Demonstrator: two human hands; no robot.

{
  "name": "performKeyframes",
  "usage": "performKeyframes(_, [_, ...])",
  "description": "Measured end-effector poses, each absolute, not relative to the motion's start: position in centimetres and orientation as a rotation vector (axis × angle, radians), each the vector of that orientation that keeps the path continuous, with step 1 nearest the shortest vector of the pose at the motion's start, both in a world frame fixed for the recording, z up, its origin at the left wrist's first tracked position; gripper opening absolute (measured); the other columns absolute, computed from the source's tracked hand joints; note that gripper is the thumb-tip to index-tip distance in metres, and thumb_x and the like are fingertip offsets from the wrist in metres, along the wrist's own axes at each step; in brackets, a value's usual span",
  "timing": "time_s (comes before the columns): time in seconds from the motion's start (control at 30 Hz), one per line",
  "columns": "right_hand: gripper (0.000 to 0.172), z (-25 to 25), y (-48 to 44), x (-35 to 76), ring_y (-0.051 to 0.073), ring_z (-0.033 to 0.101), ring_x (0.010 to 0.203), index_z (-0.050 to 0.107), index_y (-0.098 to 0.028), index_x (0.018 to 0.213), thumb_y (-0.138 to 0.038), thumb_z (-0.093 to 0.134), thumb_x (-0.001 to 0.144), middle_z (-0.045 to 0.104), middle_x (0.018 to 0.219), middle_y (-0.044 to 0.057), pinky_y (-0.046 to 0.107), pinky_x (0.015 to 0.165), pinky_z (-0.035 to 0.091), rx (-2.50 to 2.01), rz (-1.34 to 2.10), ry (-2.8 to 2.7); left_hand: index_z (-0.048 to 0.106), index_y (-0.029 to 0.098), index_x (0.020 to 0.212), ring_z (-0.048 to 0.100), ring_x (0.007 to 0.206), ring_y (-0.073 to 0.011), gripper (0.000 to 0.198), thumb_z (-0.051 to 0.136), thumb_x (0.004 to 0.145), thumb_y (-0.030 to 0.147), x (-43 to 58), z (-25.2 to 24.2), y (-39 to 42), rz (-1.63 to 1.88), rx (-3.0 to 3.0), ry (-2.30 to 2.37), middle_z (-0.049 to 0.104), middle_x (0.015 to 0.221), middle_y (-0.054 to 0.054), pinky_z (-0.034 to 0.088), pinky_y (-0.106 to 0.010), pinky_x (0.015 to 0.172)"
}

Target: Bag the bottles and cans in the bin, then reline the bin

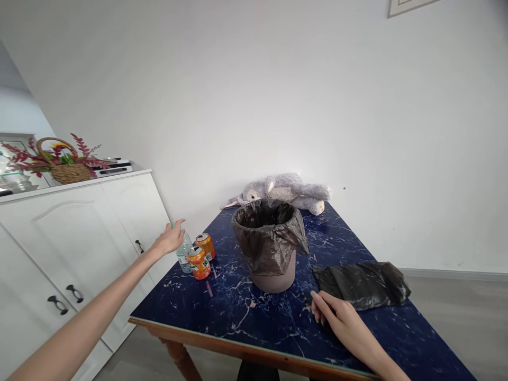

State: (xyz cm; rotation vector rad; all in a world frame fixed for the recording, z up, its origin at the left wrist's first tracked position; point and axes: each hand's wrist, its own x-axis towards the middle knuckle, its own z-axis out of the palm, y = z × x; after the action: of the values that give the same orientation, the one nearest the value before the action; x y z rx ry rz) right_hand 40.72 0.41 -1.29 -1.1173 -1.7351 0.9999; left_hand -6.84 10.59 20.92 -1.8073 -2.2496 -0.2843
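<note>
My left hand (170, 239) reaches out to the top of a clear plastic water bottle (183, 255) at the left edge of the dark blue marble-patterned table (246, 317); its fingers curl round the cap. Two orange drink cans (199, 262) stand right beside the bottle. A small brown bin (273, 275) lined with a dark grey bag (270, 233) stands in the middle of the table. My right hand (337, 317) rests flat on the tabletop, fingers stretched, just in front of a folded dark grey plastic bag (363, 283).
A grey plush rabbit (283, 191) lies at the table's far end against the white wall. A white cabinet (79, 238) stands to the left, with a wicker basket of red flowers (65, 161) on top. Grey floor shows at the right.
</note>
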Motion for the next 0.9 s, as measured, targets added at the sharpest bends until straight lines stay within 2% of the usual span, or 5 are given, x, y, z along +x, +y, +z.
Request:
performKeyframes(0.23, [0.058,-1.5,0.5,40.7,0.022,0.065,0.073,0.063,-0.025,0.078,-0.070,0.040,0.106,0.068,0.075,0.004,0.030,0.072,0.049,-1.122,0.992,-1.721,0.042,0.013,0.154,0.066,0.123,-0.0463,0.053,0.031,0.107,0.034,-3.0,24.1,6.9,-0.415,-1.757,-1.997,0.054,0.149,-0.027,0.054,-0.063,0.095])
performKeyframes(0.37, [0.058,-1.7,0.6,40.6,0.022,0.066,0.074,0.063,-0.025,0.078,-0.070,0.040,0.106,0.068,0.076,0.004,0.030,0.071,0.048,-1.120,0.993,-1.734,0.040,0.020,0.155,0.061,0.133,-0.0341,0.046,0.039,0.110,0.033,3.4,28.1,3.4,-1.092,-1.744,-1.356,0.058,0.147,-0.017,0.057,-0.053,0.104])
performKeyframes(0.47, [0.058,-1.8,0.7,40.6,0.022,0.066,0.073,0.065,-0.024,0.079,-0.070,0.041,0.106,0.068,0.075,0.003,0.030,0.070,0.048,-1.122,0.994,-1.728,0.043,0.026,0.152,0.064,0.129,-0.0261,0.041,0.044,0.111,0.028,8.7,29.9,1.5,-1.305,-1.925,-1.130,0.064,0.140,-0.010,0.060,-0.047,0.105])
performKeyframes(0.73, [0.058,-1.7,0.6,40.6,0.021,0.063,0.072,0.062,-0.024,0.079,-0.069,0.039,0.107,0.066,0.075,0.002,0.029,0.073,0.047,-1.124,0.976,-1.736,0.056,0.025,0.143,0.064,0.131,-0.0293,0.038,0.051,0.109,0.040,15.6,25.6,4.2,-0.898,-2.746,-1.208,0.061,0.149,-0.012,0.054,-0.050,0.111])
performKeyframes(0.9, [0.058,-1.6,0.6,40.6,0.021,0.064,0.073,0.061,-0.024,0.078,-0.068,0.038,0.108,0.066,0.075,0.003,0.030,0.074,0.047,-1.113,0.978,-1.744,0.060,0.025,0.140,0.061,0.136,-0.0271,0.042,0.039,0.112,0.048,12.4,23.1,8.0,-1.083,-2.572,-1.399,0.066,0.145,-0.010,0.049,-0.046,0.115])
